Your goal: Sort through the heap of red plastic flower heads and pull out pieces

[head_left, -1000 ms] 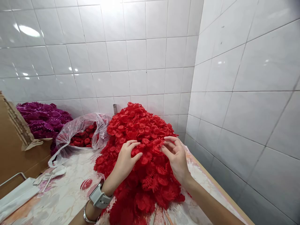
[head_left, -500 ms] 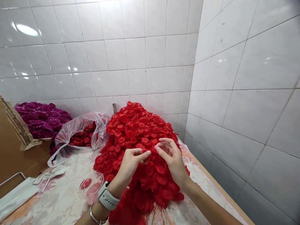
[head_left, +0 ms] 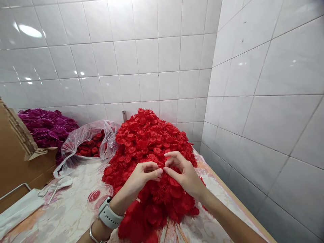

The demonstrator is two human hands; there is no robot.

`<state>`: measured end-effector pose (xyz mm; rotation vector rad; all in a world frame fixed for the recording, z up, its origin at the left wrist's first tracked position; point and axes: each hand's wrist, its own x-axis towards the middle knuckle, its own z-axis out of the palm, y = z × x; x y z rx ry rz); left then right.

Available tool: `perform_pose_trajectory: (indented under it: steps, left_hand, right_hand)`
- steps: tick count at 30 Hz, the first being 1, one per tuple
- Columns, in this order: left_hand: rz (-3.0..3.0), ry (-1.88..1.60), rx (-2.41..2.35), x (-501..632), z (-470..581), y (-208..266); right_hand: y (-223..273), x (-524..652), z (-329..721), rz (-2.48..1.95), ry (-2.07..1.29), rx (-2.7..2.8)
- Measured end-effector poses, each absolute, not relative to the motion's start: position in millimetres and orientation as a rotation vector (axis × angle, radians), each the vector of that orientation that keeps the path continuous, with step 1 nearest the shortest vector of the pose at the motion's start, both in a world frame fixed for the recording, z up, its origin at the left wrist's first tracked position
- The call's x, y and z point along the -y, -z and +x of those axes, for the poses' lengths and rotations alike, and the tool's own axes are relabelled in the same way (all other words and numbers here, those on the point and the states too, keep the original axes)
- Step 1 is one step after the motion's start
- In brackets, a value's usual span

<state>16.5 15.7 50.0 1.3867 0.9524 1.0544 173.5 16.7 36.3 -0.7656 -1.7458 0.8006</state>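
My left hand [head_left: 145, 172] and my right hand [head_left: 184, 172] meet fingertip to fingertip over a large heap of red flowers [head_left: 152, 135] with fringed petals. Between the curled fingers and thumb of my left hand shows a bit of a red flower [head_left: 161, 164], which blends into the heap behind it. My right thumb and fingers pinch close beside it; what they grip is too small to make out. Its index finger arches above the others. A pale wristwatch [head_left: 111, 213] and a silver bangle sit on my left wrist.
Left of the heap lies a clear plastic bag [head_left: 73, 141] with dark red pieces inside. Behind it rises a purple flower pile [head_left: 48, 126], beside a cardboard box [head_left: 25, 168]. A clear round tub [head_left: 100, 195] stands near my left forearm. Tiled walls [head_left: 253, 74] close off the back and right.
My right hand has shifted left and slightly down, so its fingertips are now nearer to my left fingertips. My left hand has stayed almost in place.
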Motion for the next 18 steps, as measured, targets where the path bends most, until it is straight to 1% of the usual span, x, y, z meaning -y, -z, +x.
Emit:
perform_pose_trajectory:
  steps: [4, 7, 9, 11, 13, 14, 15, 17, 18]
  left_hand:
    - [1.364, -1.124, -1.020, -9.4, 16.1, -45.4]
    - [1.395, -1.253, -1.102, -4.5, 7.7, -52.7]
    - [1.440, -1.438, -1.182, -6.4, -2.6, -63.5]
    - [1.498, -1.734, -1.247, -15.0, -12.2, -76.4]
    - [1.614, -2.015, -1.300, -29.0, -17.2, -87.8]
    - [1.765, -2.030, -1.388, -36.8, -17.3, -91.8]
    - [2.049, -1.851, -1.510, -44.5, -16.0, -94.3]
    - [2.666, -1.161, -1.751, -57.0, -9.6, -94.2]
    - [2.775, -0.976, -1.794, -61.2, -5.1, -91.9]
  right_hand:
    - [-35.8, -20.8, 175.6, -0.779, -0.701, 1.726]
    - [-45.7, -31.8, 195.7, -0.845, -0.495, 1.439]
    - [-54.6, -40.9, 212.8, -0.838, -0.349, 1.173]
    - [-60.6, -48.6, 223.0, -0.795, -0.236, 1.001]
    - [-61.0, -54.1, 221.8, -0.774, -0.190, 0.987]
    - [-59.2, -56.3, 217.4, -0.789, -0.193, 1.069]
    - [-56.6, -58.3, 211.6, -0.814, -0.210, 1.201]
    - [-52.1, -60.4, 199.2, -0.867, -0.266, 1.499]
    - [-51.8, -59.6, 193.9, -0.885, -0.284, 1.617]
